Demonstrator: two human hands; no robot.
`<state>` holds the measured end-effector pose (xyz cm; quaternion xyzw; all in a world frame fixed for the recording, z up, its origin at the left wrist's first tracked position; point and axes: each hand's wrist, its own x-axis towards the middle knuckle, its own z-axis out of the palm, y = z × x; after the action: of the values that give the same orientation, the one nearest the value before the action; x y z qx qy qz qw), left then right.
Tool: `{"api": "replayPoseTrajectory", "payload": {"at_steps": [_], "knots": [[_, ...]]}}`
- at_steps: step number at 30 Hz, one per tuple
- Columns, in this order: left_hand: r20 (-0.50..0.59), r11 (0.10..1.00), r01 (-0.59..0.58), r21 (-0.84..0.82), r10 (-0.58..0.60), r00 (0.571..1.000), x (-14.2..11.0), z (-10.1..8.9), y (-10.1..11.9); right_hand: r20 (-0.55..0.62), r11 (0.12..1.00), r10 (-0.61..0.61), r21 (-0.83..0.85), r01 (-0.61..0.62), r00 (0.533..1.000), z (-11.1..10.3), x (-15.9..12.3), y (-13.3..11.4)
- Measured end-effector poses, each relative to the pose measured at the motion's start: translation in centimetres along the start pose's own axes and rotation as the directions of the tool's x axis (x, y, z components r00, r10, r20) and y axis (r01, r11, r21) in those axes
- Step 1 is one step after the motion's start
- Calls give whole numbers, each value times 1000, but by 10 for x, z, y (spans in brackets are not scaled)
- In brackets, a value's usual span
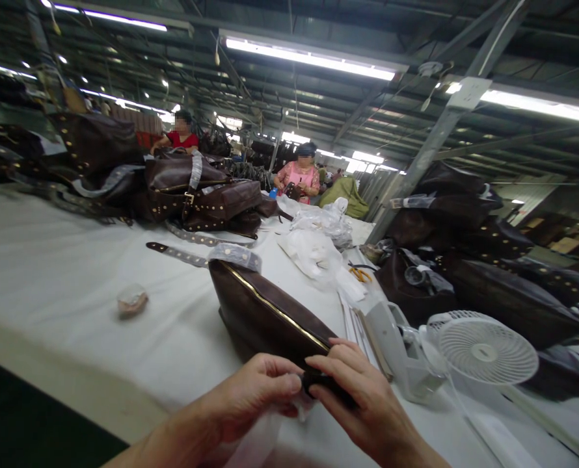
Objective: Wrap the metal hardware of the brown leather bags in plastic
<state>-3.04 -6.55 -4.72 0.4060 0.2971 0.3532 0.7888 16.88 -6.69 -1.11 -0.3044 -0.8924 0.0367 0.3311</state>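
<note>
Handbag (265, 312): dark brown leather with gold-coloured piping along one edge, lying on its side directly ahead of the hands, its near end between them.

Left hand (250, 396): clenched in a pinch, thumb and fingers closed on thin clear plastic film (296, 406) just beside the handbag's near end.

Right hand (362, 396): grasping that near end, fingers curled over the dark leather; the thumb was hidden.

Handling: fingertip contact with one hand steadying the leather seemed the sound way to manage film this thin without marking the surface.

Containers: farther ahead, a clear plastic sleeve (233, 257) covered part of a studded leather strap (177, 253). Beyond it lay white plastic bags (313, 240), their contents impossible to tell. Piles of studded brown handbags (196, 195) sat ahead and to the left; more (479, 273) lay to the right.

Work table: white-covered (50, 260), under everything, with a small plastic-wrapped lump (132, 301) left of the hands.

Right of the hands: yellow-handled scissors (360, 274) and a white desk fan (482, 348).

Co-workers: one in a red top (182, 136) and one in a pink top (302, 175), both well ahead.
</note>
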Motion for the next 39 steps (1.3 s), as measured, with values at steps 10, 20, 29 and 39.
{"api": "replayPoseTrajectory", "payload": {"at_steps": [10,20,29,39], "knots": [[-72,963,22,-269,-43,996,2,10,4,104,998,-60,-8,62,993,-2,-4,8],[-158,972,-185,-141,163,974,10,12,-5,94,999,-41,9,40,995,-3,1,6],[-233,985,-81,-155,44,972,16,21,2,110,997,57,49,-63,992,-9,11,11],[-177,959,-186,-212,150,973,24,17,2,180,962,202,151,-229,963,-25,31,20]]}}
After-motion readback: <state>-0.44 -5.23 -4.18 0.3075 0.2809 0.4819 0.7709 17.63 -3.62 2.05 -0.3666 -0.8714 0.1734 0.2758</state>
